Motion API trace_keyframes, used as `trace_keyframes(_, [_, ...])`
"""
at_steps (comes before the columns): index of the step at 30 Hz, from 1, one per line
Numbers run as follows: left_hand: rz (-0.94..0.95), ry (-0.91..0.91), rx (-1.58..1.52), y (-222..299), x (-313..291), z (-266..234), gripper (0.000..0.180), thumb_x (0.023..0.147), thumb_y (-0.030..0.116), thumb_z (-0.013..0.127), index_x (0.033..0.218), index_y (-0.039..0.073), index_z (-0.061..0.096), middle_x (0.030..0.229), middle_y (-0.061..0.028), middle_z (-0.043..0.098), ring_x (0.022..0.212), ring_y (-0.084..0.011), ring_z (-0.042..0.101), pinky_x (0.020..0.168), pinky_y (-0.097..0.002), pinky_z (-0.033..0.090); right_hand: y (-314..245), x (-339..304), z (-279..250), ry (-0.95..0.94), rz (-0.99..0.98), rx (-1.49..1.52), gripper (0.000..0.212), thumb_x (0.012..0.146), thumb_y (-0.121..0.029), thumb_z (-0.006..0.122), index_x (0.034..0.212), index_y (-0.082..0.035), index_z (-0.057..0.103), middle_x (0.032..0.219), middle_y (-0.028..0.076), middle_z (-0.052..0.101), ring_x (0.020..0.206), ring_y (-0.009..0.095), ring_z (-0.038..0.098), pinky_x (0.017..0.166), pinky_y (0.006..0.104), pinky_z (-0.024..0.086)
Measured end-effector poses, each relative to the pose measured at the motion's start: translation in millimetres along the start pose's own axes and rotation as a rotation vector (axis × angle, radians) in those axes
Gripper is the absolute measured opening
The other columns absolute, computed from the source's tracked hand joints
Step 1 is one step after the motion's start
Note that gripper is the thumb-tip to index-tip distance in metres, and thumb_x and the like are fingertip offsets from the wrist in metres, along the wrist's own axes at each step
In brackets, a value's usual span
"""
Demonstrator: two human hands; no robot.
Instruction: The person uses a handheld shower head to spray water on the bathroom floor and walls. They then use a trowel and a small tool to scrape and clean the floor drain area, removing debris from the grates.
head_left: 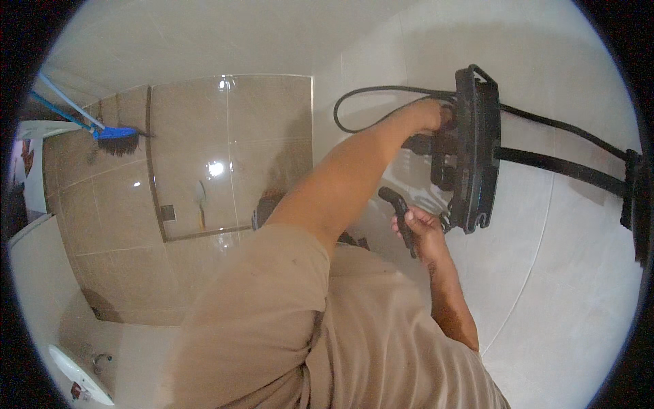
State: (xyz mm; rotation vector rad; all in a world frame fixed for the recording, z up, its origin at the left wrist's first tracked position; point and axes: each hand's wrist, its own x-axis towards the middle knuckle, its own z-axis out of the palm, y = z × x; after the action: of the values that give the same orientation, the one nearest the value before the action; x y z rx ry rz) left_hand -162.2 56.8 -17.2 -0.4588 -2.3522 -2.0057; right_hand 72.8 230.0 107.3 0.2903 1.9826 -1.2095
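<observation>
At the shower wall: right hand round a sprayer, left hand at the fixture

Along the pale wall (524, 273), from my remote seat, I have both hands well apart, one higher than the other in my view. The right hand (424, 234) is closed round a black sprayer (402, 217), thumb along its side; the sprayer's bent head points up and to the left. It sits just left of the lower end of a black shower fixture (477, 150) mounted on the wall. I see the left hand (432, 114) at the fixture's upper part, its fingers partly hidden in shadow, so I cannot tell whether they grip anything.

A black hose (388, 88) makes a loop above the left forearm, and a stretch of it runs on past the fixture to the right. Below that stretch, a thick black pipe (558, 167) reaches to a dark part at the right edge.

Over on the left, I have a brown tiled floor (194, 136) with shiny patches of light, a small square drain (168, 213) and a brush (201, 204) lying near it. Farther left stands a blue broom (117, 138), and a white sink (78, 375) shows in the lower left corner.
</observation>
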Motion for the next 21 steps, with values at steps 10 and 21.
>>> trace_keyframes(10, [-0.339,0.318,0.058,49,-26,-13,0.039,0.087,0.031,0.072,0.104,-0.003,0.074,0.107,-0.0251,0.073,0.102,-0.0446,0.070,0.093,-0.0494,0.055,-7,10,10,-0.060,-0.061,-0.017,0.034,0.105,-0.024,0.062,0.128,0.000,0.068,0.098,0.005,0.073,0.084,0.014,0.065,0.075,0.0296,0.053])
trace_keyframes(21, [-0.425,0.599,-0.227,19,-107,-45,0.023,0.088,0.022,0.069,0.094,0.001,0.075,0.097,-0.0257,0.072,0.094,-0.0447,0.069,0.086,-0.0529,0.053,-2,3,11,-0.043,-0.087,-0.022,0.037,0.103,-0.025,0.065,0.130,-0.001,0.067,0.102,0.007,0.075,0.088,0.014,0.069,0.079,0.0288,0.055])
